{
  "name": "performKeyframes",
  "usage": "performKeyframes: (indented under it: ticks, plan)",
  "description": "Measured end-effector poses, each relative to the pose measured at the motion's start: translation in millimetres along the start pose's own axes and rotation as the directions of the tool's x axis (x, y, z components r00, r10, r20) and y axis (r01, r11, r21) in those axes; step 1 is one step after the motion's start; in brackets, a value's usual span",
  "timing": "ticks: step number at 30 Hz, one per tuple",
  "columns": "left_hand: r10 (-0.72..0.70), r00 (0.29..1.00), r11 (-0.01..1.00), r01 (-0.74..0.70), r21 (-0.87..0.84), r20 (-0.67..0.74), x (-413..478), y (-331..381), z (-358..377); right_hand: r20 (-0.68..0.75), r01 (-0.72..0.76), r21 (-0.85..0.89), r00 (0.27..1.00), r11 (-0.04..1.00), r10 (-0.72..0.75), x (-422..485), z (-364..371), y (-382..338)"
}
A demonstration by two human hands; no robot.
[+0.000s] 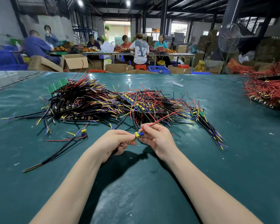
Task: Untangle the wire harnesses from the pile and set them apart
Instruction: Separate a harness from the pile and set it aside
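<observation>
Item 1. My left hand (pixel 115 143): fingers curled, tips pinching the near end of a small board (pixel 138 135) with a yellow capacitor.

Item 2. My right hand (pixel 157 139): thumb and forefinger nipping the red wire (pixel 168 116) where it leaves that board.

Item 3. The wire runs away rightward from my fingers, over the fringe of the pile (pixel 120 102) just beyond them.

Item 4. A lone harness (pixel 83 132) lies left of my left hand, a sorted bundle (pixel 207 125) well right of my right, both on the green mat (pixel 152 183).

Hazard: the far end looks snagged. A hard tug could strain the solder joint or drag neighbouring strands out with it.
</observation>
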State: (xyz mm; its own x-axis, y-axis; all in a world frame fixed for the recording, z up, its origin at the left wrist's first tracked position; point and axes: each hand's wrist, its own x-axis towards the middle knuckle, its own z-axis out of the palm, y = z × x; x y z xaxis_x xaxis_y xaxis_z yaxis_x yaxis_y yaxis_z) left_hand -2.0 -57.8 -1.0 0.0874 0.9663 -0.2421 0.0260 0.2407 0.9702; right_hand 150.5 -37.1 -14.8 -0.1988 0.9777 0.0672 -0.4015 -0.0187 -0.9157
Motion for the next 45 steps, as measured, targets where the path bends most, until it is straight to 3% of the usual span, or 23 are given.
performKeyframes:
  ticks: [4, 9, 13, 18, 22, 28, 31, 33, 36, 38, 39, 42, 45]
  plan:
    - [-0.028, 1.000, 1.000, 0.028, -0.013, 0.001, -0.4, -1.3, 2.1, -0.025, 0.028, -0.065, 0.999, 0.998, -0.029, -1.5, -0.7, 0.6]
    - [-0.055, 0.992, 0.998, 0.051, 0.046, 0.110, -2.5, -1.0, 11.7, -0.007, 0.062, 0.001, 0.998, 0.998, -0.062, 0.6, -4.9, -2.9]
    - [0.006, 0.987, 0.995, -0.021, 0.093, 0.161, -3.7, -4.0, 17.5, 0.042, 0.034, -0.007, 0.999, 0.999, -0.034, 0.7, -6.0, -4.8]
    - [0.060, 0.980, 0.990, -0.082, 0.111, 0.190, -6.1, -2.5, 18.9, -0.147, 0.097, 0.089, 0.986, 0.991, -0.083, 5.6, -11.0, -10.0]
    - [0.025, 0.969, 0.981, -0.071, 0.178, 0.247, -8.4, 0.5, 17.3, -0.279, 0.170, 0.127, 0.951, 0.977, -0.129, 8.0, -21.0, -15.6]
    - [-0.053, 0.933, 0.956, -0.055, 0.288, 0.356, -12.7, 3.2, 15.2, -0.444, 0.183, 0.305, 0.895, 0.935, -0.030, 13.0, -33.3, -22.5]
    - [-0.120, 0.919, 0.953, 0.001, 0.303, 0.375, -11.5, 2.1, 12.4, -0.475, 0.192, 0.564, 0.871, 0.803, 0.126, 12.7, -46.8, -28.7]
    - [-0.130, 0.933, 0.981, 0.072, 0.179, 0.334, -7.4, 2.5, 13.2, -0.496, 0.234, 0.628, 0.855, 0.742, 0.150, 11.7, -54.2, -32.5]
    - [-0.135, 0.957, 0.944, 0.203, -0.260, 0.258, -0.4, 6.5, 17.0, -0.510, 0.154, 0.424, 0.855, 0.893, 0.094, 10.1, -41.6, -28.6]
    - [-0.108, 0.969, 0.846, 0.208, -0.491, 0.223, 0.6, 7.7, 19.1, -0.436, 0.119, 0.093, 0.898, 0.988, -0.067, 8.7, -21.6, -18.6]
    - [-0.085, 0.977, 0.796, 0.186, -0.576, 0.197, 0.7, 7.5, 19.7, -0.347, 0.122, -0.085, 0.927, 0.989, -0.144, 6.9, -11.3, -12.7]
    - [0.023, 0.997, 0.646, 0.037, -0.762, 0.068, 3.0, 7.6, 19.7, -0.029, 0.183, -0.568, 0.970, 0.802, -0.242, -1.4, 11.2, 3.6]
    - [0.097, 0.994, 0.590, -0.105, -0.800, -0.058, 6.1, 7.0, 20.1, 0.161, 0.265, -0.819, 0.957, 0.509, -0.240, -7.8, 20.2, 12.8]
